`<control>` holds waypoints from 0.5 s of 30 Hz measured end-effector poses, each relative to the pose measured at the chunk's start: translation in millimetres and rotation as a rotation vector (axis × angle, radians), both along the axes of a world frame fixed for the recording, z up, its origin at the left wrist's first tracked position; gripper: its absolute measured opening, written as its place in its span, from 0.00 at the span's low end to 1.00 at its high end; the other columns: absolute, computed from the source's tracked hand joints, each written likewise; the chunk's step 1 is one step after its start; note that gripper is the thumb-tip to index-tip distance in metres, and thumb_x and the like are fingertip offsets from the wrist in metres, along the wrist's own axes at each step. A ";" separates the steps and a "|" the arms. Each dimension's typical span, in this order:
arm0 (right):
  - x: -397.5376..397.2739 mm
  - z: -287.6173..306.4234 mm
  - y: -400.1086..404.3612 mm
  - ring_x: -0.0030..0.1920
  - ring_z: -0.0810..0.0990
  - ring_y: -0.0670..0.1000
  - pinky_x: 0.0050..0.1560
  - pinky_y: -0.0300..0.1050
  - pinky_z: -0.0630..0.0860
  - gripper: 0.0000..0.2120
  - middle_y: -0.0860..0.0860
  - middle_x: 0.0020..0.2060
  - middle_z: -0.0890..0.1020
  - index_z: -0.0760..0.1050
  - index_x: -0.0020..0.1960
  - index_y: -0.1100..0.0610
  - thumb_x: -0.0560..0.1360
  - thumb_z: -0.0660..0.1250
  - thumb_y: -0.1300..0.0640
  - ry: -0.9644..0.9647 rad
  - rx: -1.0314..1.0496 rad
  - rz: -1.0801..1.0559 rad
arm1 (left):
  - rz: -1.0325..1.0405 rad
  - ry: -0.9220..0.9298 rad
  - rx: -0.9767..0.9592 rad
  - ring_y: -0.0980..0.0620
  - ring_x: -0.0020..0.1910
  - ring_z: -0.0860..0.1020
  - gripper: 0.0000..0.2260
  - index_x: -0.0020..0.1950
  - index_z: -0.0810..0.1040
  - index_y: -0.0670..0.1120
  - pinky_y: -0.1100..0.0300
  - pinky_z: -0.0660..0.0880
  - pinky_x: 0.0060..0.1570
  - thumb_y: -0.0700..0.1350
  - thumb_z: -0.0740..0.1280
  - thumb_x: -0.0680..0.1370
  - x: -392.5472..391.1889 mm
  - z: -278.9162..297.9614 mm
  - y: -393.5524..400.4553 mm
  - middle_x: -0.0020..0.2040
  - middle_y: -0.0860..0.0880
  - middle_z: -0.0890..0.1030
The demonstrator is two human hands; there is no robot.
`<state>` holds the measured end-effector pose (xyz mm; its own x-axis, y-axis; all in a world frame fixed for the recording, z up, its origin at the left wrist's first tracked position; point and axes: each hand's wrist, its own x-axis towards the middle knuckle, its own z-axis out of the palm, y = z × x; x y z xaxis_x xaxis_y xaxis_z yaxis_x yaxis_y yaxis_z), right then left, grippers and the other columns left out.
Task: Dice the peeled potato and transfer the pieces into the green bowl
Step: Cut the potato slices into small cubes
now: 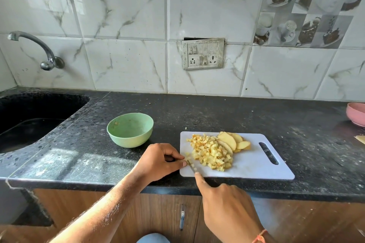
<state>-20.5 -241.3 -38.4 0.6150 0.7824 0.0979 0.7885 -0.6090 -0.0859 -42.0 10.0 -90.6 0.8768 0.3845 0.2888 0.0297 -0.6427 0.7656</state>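
Note:
A white cutting board (256, 165) lies on the black counter. On it sits a heap of diced potato (210, 151), with several uncut potato slices (234, 141) behind it. My right hand (227, 209) grips a knife (191, 166), index finger along its spine, the blade over the board's left edge among a few small cubes. My left hand (160, 161) pinches small potato pieces against the blade at the board's left edge. The green bowl (130, 129) stands on the counter left of the board, holding only a few scraps.
A black sink (29, 122) is set into the counter at the left under a wall tap (37, 49). A pink bowl (356, 113) stands at the far right edge. A socket panel (203, 53) is on the tiled wall. Cabinet doors lie below the counter.

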 end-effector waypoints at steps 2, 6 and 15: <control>5.5 0.7 -5.7 0.32 0.72 0.52 0.38 0.48 0.68 0.30 0.49 0.34 0.74 0.47 0.83 0.43 0.84 0.52 0.55 -0.017 0.004 -0.033 | 0.000 0.000 0.009 0.58 0.45 0.85 0.06 0.45 0.90 0.56 0.54 0.84 0.50 0.52 0.83 0.71 -0.6 0.4 -0.8 0.46 0.62 0.86; 17.3 -5.6 -6.5 0.29 0.69 0.47 0.29 0.43 0.63 0.29 0.46 0.30 0.69 0.49 0.84 0.43 0.85 0.52 0.53 -0.017 0.067 -0.086 | -0.009 -0.018 0.020 0.57 0.46 0.85 0.06 0.47 0.90 0.55 0.57 0.84 0.50 0.50 0.83 0.72 -2.7 1.1 -3.6 0.47 0.61 0.86; 18.6 -5.7 3.7 0.43 0.79 0.47 0.35 0.41 0.64 0.25 0.45 0.48 0.84 0.57 0.81 0.36 0.85 0.50 0.47 0.026 0.296 -0.083 | 0.008 -0.054 0.100 0.61 0.49 0.84 0.20 0.58 0.87 0.57 0.64 0.80 0.53 0.57 0.84 0.68 -4.3 5.5 -5.8 0.47 0.61 0.85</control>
<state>-2.0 -237.6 -44.1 0.6812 0.6692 0.2969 0.7320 -0.6171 -0.2887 -46.3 4.2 -85.1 0.8560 0.3584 0.3725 -0.0042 -0.7157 0.6984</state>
